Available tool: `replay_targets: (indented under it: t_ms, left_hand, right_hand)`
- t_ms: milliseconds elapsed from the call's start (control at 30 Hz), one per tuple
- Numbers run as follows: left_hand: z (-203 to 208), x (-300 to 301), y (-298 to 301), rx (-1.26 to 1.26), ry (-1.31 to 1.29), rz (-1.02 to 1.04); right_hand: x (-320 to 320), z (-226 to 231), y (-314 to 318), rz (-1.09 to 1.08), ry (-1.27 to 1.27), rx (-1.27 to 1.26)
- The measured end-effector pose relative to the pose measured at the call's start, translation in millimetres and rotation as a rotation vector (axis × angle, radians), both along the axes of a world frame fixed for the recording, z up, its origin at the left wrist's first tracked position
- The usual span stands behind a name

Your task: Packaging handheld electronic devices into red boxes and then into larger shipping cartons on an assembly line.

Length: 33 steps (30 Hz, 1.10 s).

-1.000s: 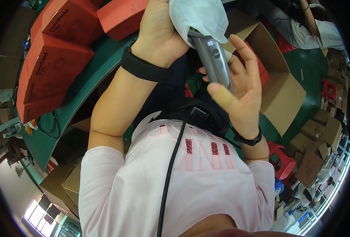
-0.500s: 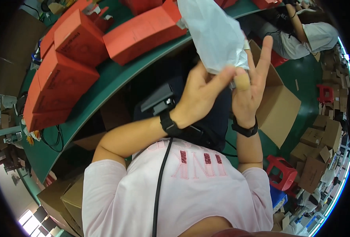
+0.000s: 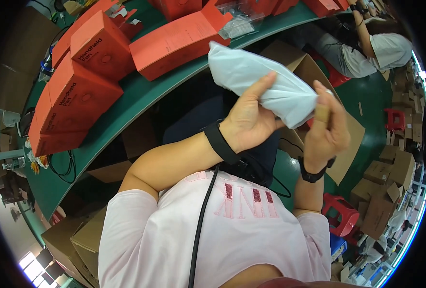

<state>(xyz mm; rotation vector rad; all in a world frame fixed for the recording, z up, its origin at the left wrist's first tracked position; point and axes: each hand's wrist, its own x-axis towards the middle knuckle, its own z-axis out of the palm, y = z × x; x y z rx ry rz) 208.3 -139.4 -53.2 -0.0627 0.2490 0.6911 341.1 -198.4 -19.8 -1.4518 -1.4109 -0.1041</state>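
Note:
A pale white wrapping bag [image 3: 251,72], puffed out at its far-left end, slants across in front of me above the gap beside the table. What lies inside it is hidden. My left hand [image 3: 252,120] is closed round its near side, thumb on top and the other fingers underneath. At the bag's gathered right end, my right hand [image 3: 329,127] pinches the bunched material between bent fingers. One finger of that hand wears a tan wrap.
On the curved green table [image 3: 121,110] stand several red cartons [image 3: 174,45], with a clear plastic packet [image 3: 239,26] beside them. An open cardboard box [image 3: 345,144] is below my right hand. A co-worker [image 3: 388,53] sits at the far right; a red stool [image 3: 340,213] stands nearer.
The bag has come down and tipped from nearly upright to slanting. My right hand's fingers, stretched out before, are now bent and pinching its end. The clear packet has come into sight.

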Motion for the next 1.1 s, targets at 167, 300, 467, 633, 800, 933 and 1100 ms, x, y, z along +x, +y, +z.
replay_targets:
  t_ms: [167,300,467,633,800,933,1100]
  left_hand:
    - [-7.4,-6.5,17.7,-0.091,0.098,0.115]
    - [-17.4,-10.4,22.8,-0.063,0.144,0.152]
    - [-13.1,-6.0,9.6,0.033,0.227,0.086]
    - [-17.3,-13.6,17.3,0.235,0.237,-0.037]
    - [-42.3,3.9,13.5,0.632,0.629,0.063]
    - [-66.1,20.1,16.9,0.859,0.777,0.112]
    - [-58.4,30.3,17.6,1.22,0.971,0.286]
  right_hand:
    - [19.0,15.0,-12.8,-0.13,0.075,0.227]
    - [0.1,23.4,-23.2,0.346,-0.514,0.054]
    - [4.3,-16.4,1.4,0.252,-0.596,-0.112]
    - [24.8,-36.8,9.4,0.684,1.307,-0.709]
    - [8.4,-75.5,2.1,0.588,1.555,-0.606]
    - [-2.0,-72.8,-1.5,0.499,1.107,-0.444]
    - [2.3,-61.4,28.1,0.409,0.986,-0.468]
